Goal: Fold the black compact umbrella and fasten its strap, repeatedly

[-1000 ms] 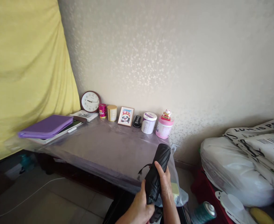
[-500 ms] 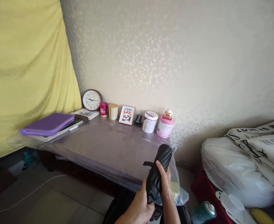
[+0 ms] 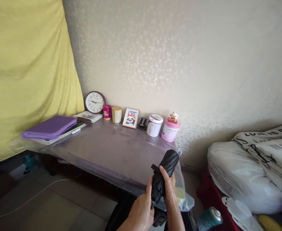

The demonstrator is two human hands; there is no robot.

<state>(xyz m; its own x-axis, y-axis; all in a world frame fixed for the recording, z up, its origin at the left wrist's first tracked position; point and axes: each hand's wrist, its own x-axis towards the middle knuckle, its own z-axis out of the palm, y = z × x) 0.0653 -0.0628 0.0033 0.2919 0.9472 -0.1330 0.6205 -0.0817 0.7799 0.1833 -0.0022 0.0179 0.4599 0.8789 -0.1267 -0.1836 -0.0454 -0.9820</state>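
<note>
Both hands grip a folded black umbrella (image 3: 167, 170), which is held tilted in front of the person, its upper end reaching toward the near corner of a table and overlapping the table's edge in view. The left hand (image 3: 141, 213) wraps the lower part of the canopy from the side, its palm and wrist cut off by the bottom of the frame. The right hand (image 3: 170, 189) closes on the canopy from the other side, with its fingers (image 3: 163, 173) pressed against the fabric and its forearm running out of view. A short black strap (image 3: 154, 167) sticks out beside the umbrella. The umbrella's lower end disappears behind the hands, and a dark shape (image 3: 159, 218) below them is too shadowed to identify.

A clear plastic sheet (image 3: 112, 150) covers the table and hangs past its edge. Through the sheet near the right hand, a pale yellow piece (image 3: 180, 196) shows, too blurred to name. Along the wall stand a round clock (image 3: 95, 102), a red tin (image 3: 106, 112), a cream canister (image 3: 116, 114), a framed panda picture (image 3: 131, 118), a white tub (image 3: 154, 125) and a pink jar (image 3: 170, 131). A purple folder (image 3: 49, 127) lies at the left end. White bags (image 3: 242, 176) are heaped at right, cut off by the frame.
</note>
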